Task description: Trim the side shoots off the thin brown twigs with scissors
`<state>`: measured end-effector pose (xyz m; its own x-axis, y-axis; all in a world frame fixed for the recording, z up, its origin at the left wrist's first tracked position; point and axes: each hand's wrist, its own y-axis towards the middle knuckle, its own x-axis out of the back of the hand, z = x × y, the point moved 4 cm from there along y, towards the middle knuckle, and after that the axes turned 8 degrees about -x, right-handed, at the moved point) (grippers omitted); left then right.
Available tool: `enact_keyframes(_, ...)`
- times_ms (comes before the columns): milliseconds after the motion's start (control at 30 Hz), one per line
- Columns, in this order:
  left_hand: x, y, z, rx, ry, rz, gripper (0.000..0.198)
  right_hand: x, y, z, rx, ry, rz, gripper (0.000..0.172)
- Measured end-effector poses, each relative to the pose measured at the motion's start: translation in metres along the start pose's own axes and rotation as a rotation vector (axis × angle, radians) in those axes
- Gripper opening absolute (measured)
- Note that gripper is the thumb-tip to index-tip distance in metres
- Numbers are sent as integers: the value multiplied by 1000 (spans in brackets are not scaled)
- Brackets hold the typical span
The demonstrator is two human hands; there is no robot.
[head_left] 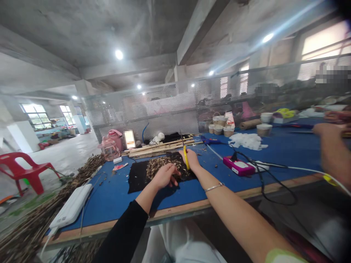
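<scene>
My right hand (192, 160) is closed around the yellow handle of a pair of scissors (186, 157), whose blades point up and away from me. Beside it on the left, my left hand (165, 176) rests low over the near edge of a pile of dry, brown plant pieces (157, 166). Its fingers are loosely bent and apart, with nothing visible in them. The pile lies on a black cloth (137, 179) spread over the blue tabletop (102, 204). Behind the cloth lie several thin, pale sticks (153, 149).
A white power bank (71, 206) lies at front left, near dried stalks (30, 223). At right are a magenta power strip (238, 166) with cables, white tissue (248, 141) and small pots (218, 129). Another person's arm (333, 153) reaches in at far right.
</scene>
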<state>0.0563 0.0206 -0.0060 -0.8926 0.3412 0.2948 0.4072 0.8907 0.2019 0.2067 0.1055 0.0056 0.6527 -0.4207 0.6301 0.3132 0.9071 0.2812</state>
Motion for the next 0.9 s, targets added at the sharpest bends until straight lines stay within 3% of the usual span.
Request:
enact_keyframes(67,-12,5,6,113,-151,77,24,-4,2,-3,-11,-1,26,37)
enact_keyframes(300,5,15,16,140,-456,-220,21,-18,7,-9,-37,-11,106,41)
enact_keyframes(500,9,11,11,117,-468,-248,22,-11,-2,0,-28,-82,133,50)
enact_keyframes(633,13,8,5,31,-402,-259,25,-2,-13,2,-124,-200,126,62)
enact_keyframes(733,19,6,4,-81,-386,-325,28,-4,-18,4,-110,-217,165,62)
enact_keyframes(900,37,10,-3,-197,-356,-474,25,-13,-20,12,22,72,204,56)
